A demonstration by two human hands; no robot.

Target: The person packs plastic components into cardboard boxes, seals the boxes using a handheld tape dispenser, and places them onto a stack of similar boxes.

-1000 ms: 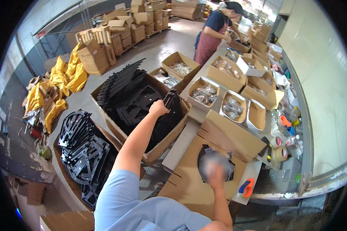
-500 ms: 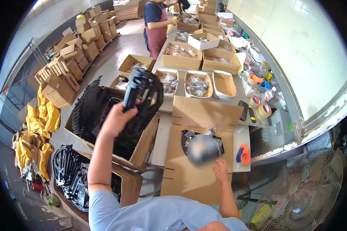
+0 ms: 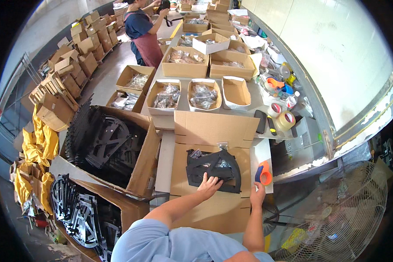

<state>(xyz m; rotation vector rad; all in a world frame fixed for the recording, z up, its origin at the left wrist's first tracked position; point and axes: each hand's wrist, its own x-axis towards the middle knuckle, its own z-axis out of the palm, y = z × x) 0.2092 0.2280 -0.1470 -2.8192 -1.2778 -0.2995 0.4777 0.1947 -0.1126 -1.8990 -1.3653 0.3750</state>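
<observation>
See left hand (image 3: 210, 184) spread on black frame (image 3: 234, 170) over plastic bags (image 3: 196, 153): could rock or slide if pressed unevenly. Note right hand (image 3: 257, 195) at orange-and-blue dispenser (image 3: 265, 167), with unclear grip.

Black bracket (image 3: 234, 168), tan cardboard (image 3: 216, 126) — tape dispenser (image 3: 266, 174) orange and blue, shirt (image 3: 179, 240) pale blue.

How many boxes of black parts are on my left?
2: the farther box, left of your left hand, and the nearer box, at lower left. More may be hidden.
</observation>
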